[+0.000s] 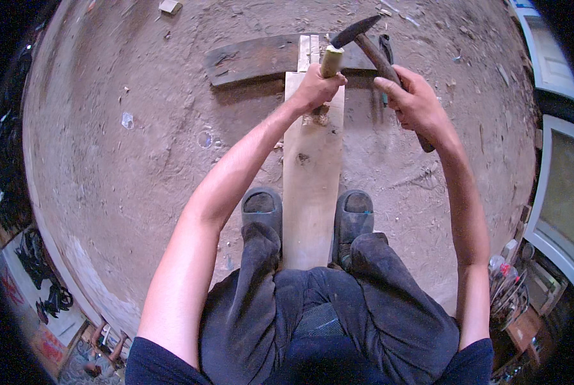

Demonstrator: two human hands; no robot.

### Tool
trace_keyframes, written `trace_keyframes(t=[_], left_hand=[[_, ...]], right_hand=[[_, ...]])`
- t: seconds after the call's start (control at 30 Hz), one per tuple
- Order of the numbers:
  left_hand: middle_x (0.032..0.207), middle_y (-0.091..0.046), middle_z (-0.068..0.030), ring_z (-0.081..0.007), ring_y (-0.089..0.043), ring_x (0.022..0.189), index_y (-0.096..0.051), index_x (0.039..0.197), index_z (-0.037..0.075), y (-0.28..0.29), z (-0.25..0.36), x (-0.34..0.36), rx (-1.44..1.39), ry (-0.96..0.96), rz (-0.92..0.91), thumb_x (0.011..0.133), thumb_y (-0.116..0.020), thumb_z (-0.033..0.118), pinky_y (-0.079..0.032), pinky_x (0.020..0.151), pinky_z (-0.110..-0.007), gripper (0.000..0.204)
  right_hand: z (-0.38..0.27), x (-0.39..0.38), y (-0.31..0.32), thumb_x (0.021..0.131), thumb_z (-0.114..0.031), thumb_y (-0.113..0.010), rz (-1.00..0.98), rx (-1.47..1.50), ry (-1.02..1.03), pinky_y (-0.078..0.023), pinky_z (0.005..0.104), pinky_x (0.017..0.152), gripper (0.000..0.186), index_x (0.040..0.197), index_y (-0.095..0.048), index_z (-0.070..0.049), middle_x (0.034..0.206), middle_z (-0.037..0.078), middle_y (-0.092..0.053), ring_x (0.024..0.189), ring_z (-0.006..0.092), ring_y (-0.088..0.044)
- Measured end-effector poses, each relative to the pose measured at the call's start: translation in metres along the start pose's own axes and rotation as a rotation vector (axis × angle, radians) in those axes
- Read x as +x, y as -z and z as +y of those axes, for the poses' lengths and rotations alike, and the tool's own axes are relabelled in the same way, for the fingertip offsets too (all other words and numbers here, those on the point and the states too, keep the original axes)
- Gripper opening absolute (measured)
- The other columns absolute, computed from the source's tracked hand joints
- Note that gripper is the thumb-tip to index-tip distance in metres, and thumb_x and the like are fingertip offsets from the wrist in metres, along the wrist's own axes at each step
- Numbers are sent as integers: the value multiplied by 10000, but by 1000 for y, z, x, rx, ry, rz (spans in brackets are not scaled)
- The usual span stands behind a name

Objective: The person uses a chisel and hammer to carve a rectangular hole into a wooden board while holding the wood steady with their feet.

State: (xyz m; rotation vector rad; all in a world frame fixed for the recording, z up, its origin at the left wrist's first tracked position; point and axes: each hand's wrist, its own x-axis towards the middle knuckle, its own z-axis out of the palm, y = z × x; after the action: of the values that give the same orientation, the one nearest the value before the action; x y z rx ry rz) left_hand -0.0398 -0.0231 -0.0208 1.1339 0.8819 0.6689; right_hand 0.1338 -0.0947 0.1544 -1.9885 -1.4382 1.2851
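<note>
A pale wooden plank runs away from me between my feet, its far end by a dark curved beam lying crosswise. My left hand is closed around the wooden handle of a chisel, held upright over the plank; its blade is mostly hidden below the fist. Wood chips lie on the plank by it. In my right hand is the wooden handle of a hammer. The hammer's dark head is at the top of the chisel handle; I cannot tell whether they touch.
Bare dirt floor with scattered scraps surrounds the plank. Beyond the beam's right part stands a dark slim tool. White-framed panels lean along the right, above a cluster of tools. What seems another person shows at lower left.
</note>
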Motion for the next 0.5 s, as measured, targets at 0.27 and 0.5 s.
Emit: trace_keyframes(t=[0.27, 0.5], left_hand=[[536, -485, 28, -67, -442, 455, -553, 660, 77, -3, 4, -1, 13, -25, -71, 851, -667, 158, -345, 414, -267, 237], [561, -496, 37, -61, -439, 470, -564, 692, 93, -6, 1, -1, 77, -83, -103, 854, -675, 171, -330, 415, -262, 211]], right_hand=[[7, 6, 2, 966, -269, -560, 199, -38, 234, -294, 235, 388, 194, 945, -527, -80, 611, -79, -397, 463, 29, -359], [3, 0, 10, 919, -298, -599, 150, -106, 140, -429, 343, 609, 315, 973, -587, 12, 675, 73, -531, 638, 155, -492]])
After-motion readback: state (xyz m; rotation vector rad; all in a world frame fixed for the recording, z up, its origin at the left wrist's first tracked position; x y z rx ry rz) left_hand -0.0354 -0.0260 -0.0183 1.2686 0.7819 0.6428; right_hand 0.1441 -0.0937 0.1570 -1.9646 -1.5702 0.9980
